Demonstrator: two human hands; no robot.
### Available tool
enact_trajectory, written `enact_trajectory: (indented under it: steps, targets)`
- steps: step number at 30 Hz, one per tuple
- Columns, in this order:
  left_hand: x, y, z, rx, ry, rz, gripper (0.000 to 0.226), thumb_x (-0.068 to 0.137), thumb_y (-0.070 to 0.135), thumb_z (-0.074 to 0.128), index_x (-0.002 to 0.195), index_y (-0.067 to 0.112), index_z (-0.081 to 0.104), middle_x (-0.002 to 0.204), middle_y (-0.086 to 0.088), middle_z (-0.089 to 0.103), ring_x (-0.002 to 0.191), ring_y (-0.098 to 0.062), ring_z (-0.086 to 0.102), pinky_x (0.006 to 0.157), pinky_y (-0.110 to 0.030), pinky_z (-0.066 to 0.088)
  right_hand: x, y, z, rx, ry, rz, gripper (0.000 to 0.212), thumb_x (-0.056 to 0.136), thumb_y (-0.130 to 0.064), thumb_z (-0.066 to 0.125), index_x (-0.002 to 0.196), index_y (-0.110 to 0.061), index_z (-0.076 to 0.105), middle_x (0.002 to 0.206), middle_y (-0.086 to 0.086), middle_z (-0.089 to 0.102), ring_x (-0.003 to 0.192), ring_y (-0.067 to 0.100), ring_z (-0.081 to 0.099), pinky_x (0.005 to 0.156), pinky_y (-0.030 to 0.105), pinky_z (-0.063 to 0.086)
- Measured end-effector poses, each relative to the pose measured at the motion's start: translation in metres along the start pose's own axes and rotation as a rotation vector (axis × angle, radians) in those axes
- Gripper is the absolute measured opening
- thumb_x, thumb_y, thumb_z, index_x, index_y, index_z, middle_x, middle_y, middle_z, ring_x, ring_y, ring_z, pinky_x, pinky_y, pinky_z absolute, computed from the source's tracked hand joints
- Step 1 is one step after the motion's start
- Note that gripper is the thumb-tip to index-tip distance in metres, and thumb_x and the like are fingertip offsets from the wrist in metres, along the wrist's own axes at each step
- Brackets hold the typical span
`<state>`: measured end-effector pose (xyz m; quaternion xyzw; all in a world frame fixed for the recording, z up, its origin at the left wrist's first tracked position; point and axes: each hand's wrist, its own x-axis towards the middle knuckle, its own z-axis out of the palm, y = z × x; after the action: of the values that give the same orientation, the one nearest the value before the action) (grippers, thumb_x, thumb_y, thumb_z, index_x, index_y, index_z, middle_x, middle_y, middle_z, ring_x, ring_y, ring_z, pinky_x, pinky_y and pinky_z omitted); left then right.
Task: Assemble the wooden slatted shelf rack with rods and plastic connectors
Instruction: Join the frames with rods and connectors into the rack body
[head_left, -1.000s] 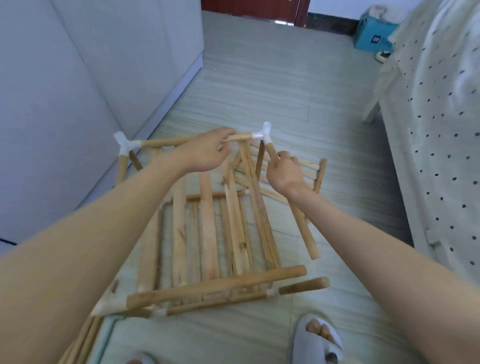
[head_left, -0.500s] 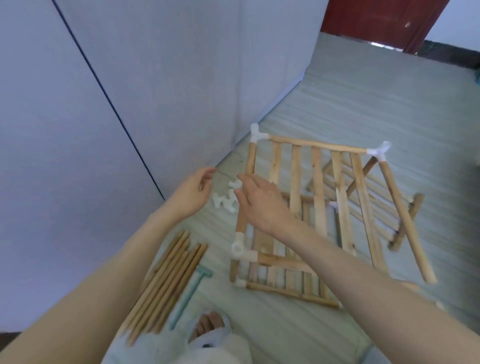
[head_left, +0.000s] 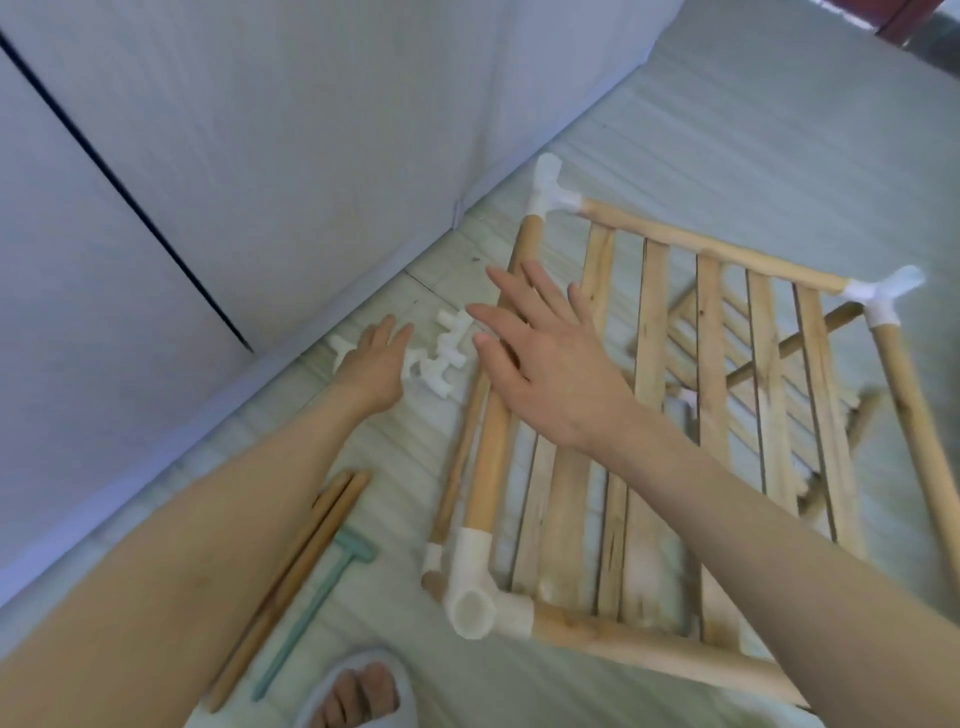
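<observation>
**Two hands reaching for loose connectors**

Two open hands are shown above the floor (head_left: 727, 130), and nothing is held. The left hand (head_left: 376, 358) is stretched, fingers straight, over the loose connectors (head_left: 439, 358) lying by the wall (head_left: 260, 130). The right hand (head_left: 540, 358) is spread above the rack (head_left: 675, 441), which lies partly built to the right. Spare rods (head_left: 296, 561) are laid nearer the foot. Fetching a connector is judged the step in hand; a pinch on one piece is called for next.
</observation>
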<state>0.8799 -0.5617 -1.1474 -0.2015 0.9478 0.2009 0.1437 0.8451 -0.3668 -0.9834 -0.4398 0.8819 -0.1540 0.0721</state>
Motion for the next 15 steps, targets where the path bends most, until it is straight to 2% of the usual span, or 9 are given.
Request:
enact_trajectory:
  steps: [2,4,6,8,12,15]
  targets:
    - [0.019,0.002,0.009,0.007,-0.023,0.026,0.07,0.09,-0.004,0.039,0.15,0.015,0.008,0.158,-0.006,-0.001,0.144,-0.028,0.003,0.115,-0.04,0.019,-0.001,0.003,0.003,0.046,0.021,-0.01,0.039,0.101,-0.031,0.031,0.134,-0.021,0.049,0.156,-0.001,0.02,0.146,0.017,-0.004,0.115,0.043,-0.005]
    - [0.026,0.0,0.019,0.012,-0.046,0.043,0.065,0.091,-0.005,0.039,0.149,0.011,0.015,0.157,-0.009,0.009,0.141,-0.03,0.017,0.111,-0.043,0.026,-0.002,0.005,0.005,0.063,0.04,-0.019,0.038,0.101,-0.029,0.031,0.133,-0.02,0.051,0.155,-0.001,0.022,0.146,0.017,-0.003,0.115,0.043,-0.003]
    - [0.024,-0.003,0.028,0.061,-0.045,0.049,0.051,0.091,-0.004,0.043,0.141,0.005,0.034,0.145,-0.016,0.03,0.125,-0.032,0.042,0.1,-0.045,0.04,-0.003,0.004,0.007,0.078,0.047,-0.026,0.04,0.1,-0.03,0.03,0.131,-0.019,0.053,0.154,0.0,0.024,0.146,0.018,-0.002,0.116,0.042,-0.002]
    - [0.022,-0.007,0.033,0.059,-0.012,0.004,0.038,0.089,-0.004,0.048,0.127,0.001,0.048,0.128,-0.016,0.043,0.107,-0.031,0.054,0.09,-0.044,0.046,-0.002,0.005,0.009,0.097,0.049,-0.023,0.044,0.097,-0.032,0.027,0.129,-0.019,0.054,0.154,-0.001,0.026,0.146,0.018,-0.002,0.116,0.039,-0.004]
    - [0.011,-0.007,0.017,-0.286,0.191,-0.124,0.03,0.089,-0.001,0.052,0.119,-0.001,0.058,0.122,-0.021,0.053,0.105,-0.034,0.056,0.092,-0.038,0.044,0.001,0.006,0.009,0.111,0.009,-0.009,0.04,0.101,-0.031,0.03,0.134,-0.019,0.049,0.155,-0.002,0.021,0.146,0.015,-0.005,0.113,0.032,-0.009]
    - [-0.018,0.005,-0.021,-0.515,0.366,-0.149,0.025,0.087,0.004,0.059,0.113,0.0,0.061,0.111,-0.02,0.06,0.099,-0.032,0.058,0.084,-0.033,0.041,-0.006,0.003,0.001,0.123,-0.046,0.04,0.042,0.101,-0.032,0.031,0.14,-0.019,0.04,0.156,-0.001,0.018,0.145,0.012,-0.002,0.116,0.034,-0.005]
